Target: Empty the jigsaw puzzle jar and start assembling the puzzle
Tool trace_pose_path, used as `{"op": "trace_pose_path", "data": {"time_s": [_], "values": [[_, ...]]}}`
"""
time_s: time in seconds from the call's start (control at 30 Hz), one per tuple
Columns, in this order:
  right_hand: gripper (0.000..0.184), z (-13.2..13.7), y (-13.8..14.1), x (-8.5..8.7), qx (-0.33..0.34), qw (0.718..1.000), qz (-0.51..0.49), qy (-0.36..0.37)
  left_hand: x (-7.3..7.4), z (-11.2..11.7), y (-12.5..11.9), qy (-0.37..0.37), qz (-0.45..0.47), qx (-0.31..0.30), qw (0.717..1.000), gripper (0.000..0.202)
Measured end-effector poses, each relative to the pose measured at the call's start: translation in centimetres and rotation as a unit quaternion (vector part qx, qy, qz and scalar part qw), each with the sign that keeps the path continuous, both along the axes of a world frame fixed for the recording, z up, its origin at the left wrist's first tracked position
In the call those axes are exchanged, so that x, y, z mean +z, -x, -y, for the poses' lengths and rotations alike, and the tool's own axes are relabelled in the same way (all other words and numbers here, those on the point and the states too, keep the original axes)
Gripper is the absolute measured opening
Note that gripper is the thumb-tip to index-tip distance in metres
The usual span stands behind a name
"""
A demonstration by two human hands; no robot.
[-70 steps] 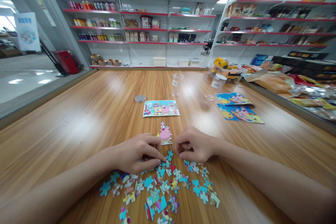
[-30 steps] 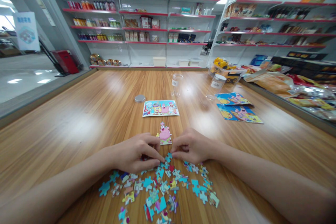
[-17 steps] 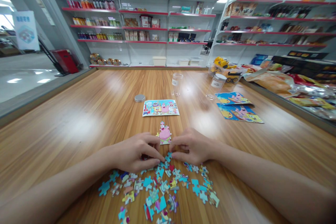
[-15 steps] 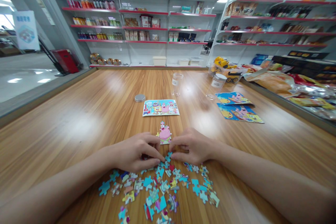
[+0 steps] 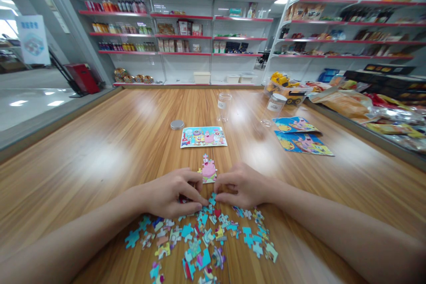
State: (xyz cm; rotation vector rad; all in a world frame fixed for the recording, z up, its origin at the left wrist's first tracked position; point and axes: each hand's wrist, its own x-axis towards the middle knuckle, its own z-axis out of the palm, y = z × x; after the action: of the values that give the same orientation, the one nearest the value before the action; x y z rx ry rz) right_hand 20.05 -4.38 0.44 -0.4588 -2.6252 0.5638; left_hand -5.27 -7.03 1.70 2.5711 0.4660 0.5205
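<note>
Loose jigsaw puzzle pieces (image 5: pixel 195 247), mostly light blue, lie spread in front of me. My right hand (image 5: pixel 241 186) pinches a blue puzzle piece (image 5: pixel 212 198) between thumb and index finger. On the other side, my left hand (image 5: pixel 176 193) rests on the pile, index fingertip touching small pieces beside that one; its fingers are slightly apart, and what lies under the palm is hidden. Just beyond both hands is a joined section of puzzle (image 5: pixel 209 169) showing a pink starfish figure. Farther out lies a picture card (image 5: pixel 204 137) with cartoon characters.
A grey round lid (image 5: pixel 177 124) lies left of the card. Behind it stands a clear jar (image 5: pixel 224 107); a lidded jar (image 5: pixel 274 107) is farther right. Two blue printed sheets (image 5: pixel 304 143) lie at right, near a bin of yellow toy vehicles (image 5: pixel 282 82). Packaged goods (image 5: pixel 353 102) line the right edge.
Both hands stay almost in place over the pieces. The view has shifted very slightly; nothing else has visibly moved.
</note>
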Motion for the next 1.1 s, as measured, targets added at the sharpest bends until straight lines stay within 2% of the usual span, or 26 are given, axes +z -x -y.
{"op": "trace_pose_path", "data": {"time_s": [0.5,0.73,0.87,1.0,1.1], "values": [[0.016,-0.1,-0.1,-0.1,0.006,1.000,-0.001,0.010,-0.4,-0.1,-0.1,-0.009,0.012,-0.011,1.000,0.021],[0.017,-0.1,0.0,0.1,-0.001,1.000,0.008,0.009,-0.8,-0.2,0.1,0.015,0.021,-0.009,1.000,0.021],[0.015,0.2,0.1,0.2,0.003,1.000,-0.009,0.006,-0.6,-0.2,0.2,0.057,0.049,-0.001,0.997,0.021],[0.014,1.1,0.3,0.3,0.060,0.996,-0.041,0.044,-0.3,-0.2,0.2,0.080,0.066,0.010,0.995,0.025],[0.018,1.9,0.4,0.4,0.129,0.989,-0.006,0.071,-0.4,-0.3,0.3,0.070,0.080,0.024,0.994,0.026]]}}
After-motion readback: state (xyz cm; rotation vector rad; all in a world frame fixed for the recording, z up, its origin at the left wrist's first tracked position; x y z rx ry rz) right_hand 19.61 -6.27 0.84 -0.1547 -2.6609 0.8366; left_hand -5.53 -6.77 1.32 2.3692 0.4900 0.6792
